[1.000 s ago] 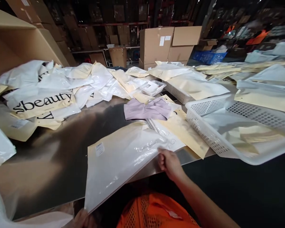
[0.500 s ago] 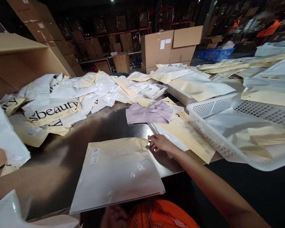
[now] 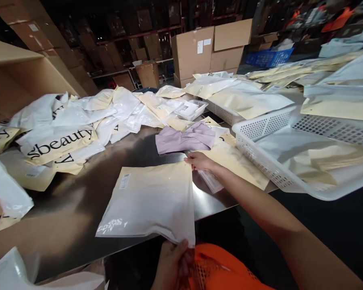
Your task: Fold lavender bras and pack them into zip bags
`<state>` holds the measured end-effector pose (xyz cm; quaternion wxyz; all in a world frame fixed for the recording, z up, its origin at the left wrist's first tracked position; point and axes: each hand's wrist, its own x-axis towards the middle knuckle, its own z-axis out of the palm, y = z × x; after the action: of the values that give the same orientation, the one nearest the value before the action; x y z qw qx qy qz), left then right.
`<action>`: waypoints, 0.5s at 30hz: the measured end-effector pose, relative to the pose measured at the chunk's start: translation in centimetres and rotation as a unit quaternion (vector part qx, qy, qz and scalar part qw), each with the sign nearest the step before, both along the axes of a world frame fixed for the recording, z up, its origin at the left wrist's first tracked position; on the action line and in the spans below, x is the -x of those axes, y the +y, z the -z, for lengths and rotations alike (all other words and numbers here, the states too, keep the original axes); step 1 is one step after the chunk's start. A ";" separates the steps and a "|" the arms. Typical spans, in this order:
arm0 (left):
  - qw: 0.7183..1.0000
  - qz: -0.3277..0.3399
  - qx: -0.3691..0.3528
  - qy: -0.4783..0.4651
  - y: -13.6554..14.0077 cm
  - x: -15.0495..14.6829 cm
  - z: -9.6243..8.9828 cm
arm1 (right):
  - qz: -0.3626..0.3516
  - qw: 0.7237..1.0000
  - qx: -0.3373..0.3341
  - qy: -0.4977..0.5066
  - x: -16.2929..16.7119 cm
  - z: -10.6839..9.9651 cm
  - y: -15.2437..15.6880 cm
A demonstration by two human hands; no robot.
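Observation:
A flat cream-and-white plastic bag with a small barcode label lies over the front edge of the metal table. My right hand pinches its far right corner. At the near right corner, my left hand grips the bag with the thumb on top. Just beyond my right hand rests a folded lilac cloth. Beneath and beside my right forearm lie a clear plastic packet and another cream bag.
Printed bags are heaped at the left beside an open carton. A white perforated basket holding bags stands at the right. Large cartons and a blue crate are behind. The metal table has its front edge near me.
My left hand has come up and taken hold of the bag's near corner. My right hand now pinches the far corner, and the bag has shifted and turned slightly.

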<state>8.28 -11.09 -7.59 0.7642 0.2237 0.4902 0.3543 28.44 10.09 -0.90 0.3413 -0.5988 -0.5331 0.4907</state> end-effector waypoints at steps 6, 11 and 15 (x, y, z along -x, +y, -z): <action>0.999 0.042 0.023 -0.025 0.6 1.2 -0.2 | 0.105 0.994 -0.020 0.027 -0.9 -0.6 -2.3; 0.993 -0.097 0.062 0.036 2.4 6.8 0.0 | 0.143 0.984 -0.024 0.108 -2.1 1.0 -12.8; 0.976 -0.176 -0.002 0.127 2.7 8.1 -0.7 | -0.184 0.964 0.165 0.099 0.3 2.8 -20.1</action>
<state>0.20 -8.44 -6.87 0.6213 0.1786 0.6141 0.4527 28.15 -9.98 -3.68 0.1924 -0.4873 -0.5091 0.6829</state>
